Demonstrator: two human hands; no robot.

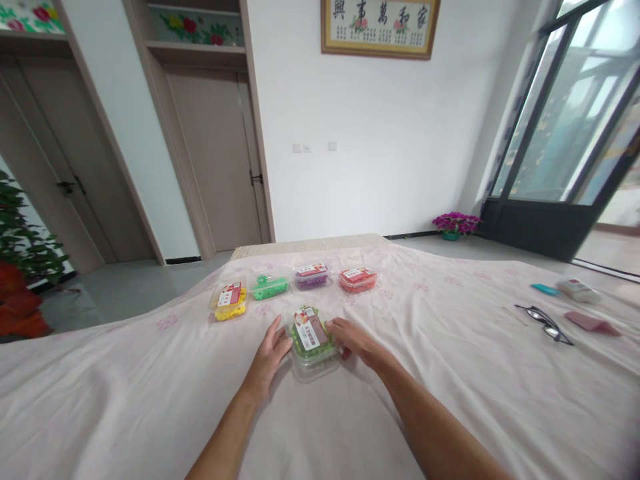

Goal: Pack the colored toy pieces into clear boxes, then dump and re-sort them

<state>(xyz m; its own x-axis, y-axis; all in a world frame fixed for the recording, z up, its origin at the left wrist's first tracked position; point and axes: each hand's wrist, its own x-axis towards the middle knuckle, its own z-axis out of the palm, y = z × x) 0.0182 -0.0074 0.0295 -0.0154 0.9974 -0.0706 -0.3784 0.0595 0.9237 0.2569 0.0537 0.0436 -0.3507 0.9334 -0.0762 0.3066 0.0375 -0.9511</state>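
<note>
A clear plastic box (313,337) with small green pieces and a printed label sits on the cloth in front of me, its near end looking empty. My left hand (271,357) is at its left side, thumb against the edge and fingers slightly bent. From the other side, my right hand (354,343) grips the right edge with curled fingers, some hidden behind the box. Beyond it stand similar boxes: one with yellow pieces (230,300), one with bright green pieces (270,287), one with purple pieces (311,275) and one with coral-red pieces (357,280).
A pale floral cloth (450,387) covers the broad surface. Toward the right lie eyeglasses (545,325), a pink folded cloth (593,323), a blue item (545,289) and a white packet (577,291). Farther off are doors, a wall and potted purple flowers (456,223).
</note>
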